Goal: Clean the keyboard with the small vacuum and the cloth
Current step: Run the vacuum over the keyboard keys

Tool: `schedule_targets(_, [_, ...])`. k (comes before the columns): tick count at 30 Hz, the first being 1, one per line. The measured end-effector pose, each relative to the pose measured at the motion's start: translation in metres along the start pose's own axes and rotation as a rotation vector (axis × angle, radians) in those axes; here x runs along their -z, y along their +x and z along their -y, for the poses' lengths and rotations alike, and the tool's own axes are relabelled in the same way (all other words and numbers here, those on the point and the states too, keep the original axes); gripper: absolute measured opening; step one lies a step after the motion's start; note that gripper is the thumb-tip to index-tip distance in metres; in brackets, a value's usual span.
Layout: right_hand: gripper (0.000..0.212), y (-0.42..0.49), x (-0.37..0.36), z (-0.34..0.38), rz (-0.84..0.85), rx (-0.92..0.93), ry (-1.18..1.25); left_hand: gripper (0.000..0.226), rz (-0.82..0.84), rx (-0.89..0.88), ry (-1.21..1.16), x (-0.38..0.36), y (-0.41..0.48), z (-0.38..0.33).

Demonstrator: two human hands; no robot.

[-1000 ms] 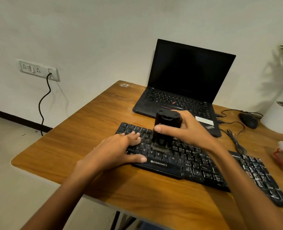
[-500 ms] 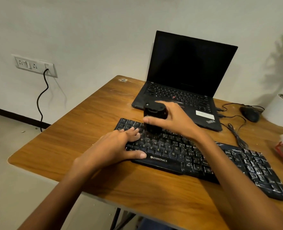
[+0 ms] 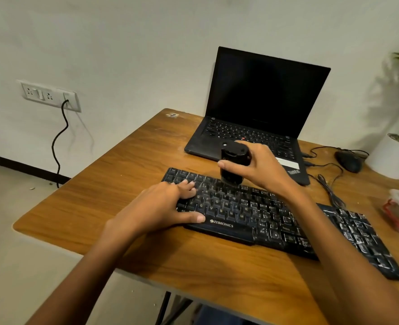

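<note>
One black plastic keyboard (image 3: 275,221), toward the front edge of a brown wooden table (image 3: 100,195); left hand (image 3: 156,207) flat on its left keys. One small black cylindrical vacuum (image 3: 234,165), upright over the top key rows, gripped by the right hand (image 3: 261,170). One black laptop (image 3: 252,113), back edge. One wall socket (image 3: 49,96), white wall.

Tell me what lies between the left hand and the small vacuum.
Only bare keyboard keys, seen in the head view; the left hand rests on them and the right hand grips the vacuum.
</note>
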State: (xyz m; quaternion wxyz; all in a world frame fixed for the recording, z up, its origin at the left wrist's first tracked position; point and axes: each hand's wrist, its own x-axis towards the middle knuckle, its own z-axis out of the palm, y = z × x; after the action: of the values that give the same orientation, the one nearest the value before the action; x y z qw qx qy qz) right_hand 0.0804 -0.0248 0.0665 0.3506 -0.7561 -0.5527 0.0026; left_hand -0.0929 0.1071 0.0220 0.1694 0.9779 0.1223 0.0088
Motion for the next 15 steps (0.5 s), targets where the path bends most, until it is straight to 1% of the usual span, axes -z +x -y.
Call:
schedule_targets(2, [0.022, -0.003, -0.003, 0.006, -0.027, 0.015, 0.125, 0.076, -0.041, -0.02, 0.022, 0.004, 0.0, -0.005])
schedule_targets(3, [0.027, -0.004, -0.007, 0.009, -0.025, 0.02, 0.166, 0.074, -0.067, -0.039, 0.019, 0.005, 0.001, -0.01])
schedule_targets(4, [0.028, -0.005, -0.011, 0.01, -0.008, 0.028, 0.188, 0.071, -0.087, -0.062, 0.009, 0.006, 0.003, -0.014])
schedule_targets(6, [0.025, -0.009, -0.018, 0.009, 0.03, 0.02, 0.198, 0.067, -0.1, -0.091, -0.001, 0.004, 0.007, -0.02])
schedule_targets(8, [0.028, -0.016, -0.016, 0.003, 0.039, -0.026, 0.219, 0.066, -0.098, -0.094, -0.028, -0.002, 0.009, -0.019])
schedule_targets(12, [0.033, -0.033, 0.011, -0.015, 0.115, -0.138, 0.175, 0.063, -0.103, -0.101, -0.097, -0.007, 0.012, -0.009])
schedule_targets(15, [0.021, -0.028, 0.03, -0.015, 0.187, -0.154, 0.128, 0.063, -0.091, -0.113, -0.102, -0.005, 0.013, -0.01])
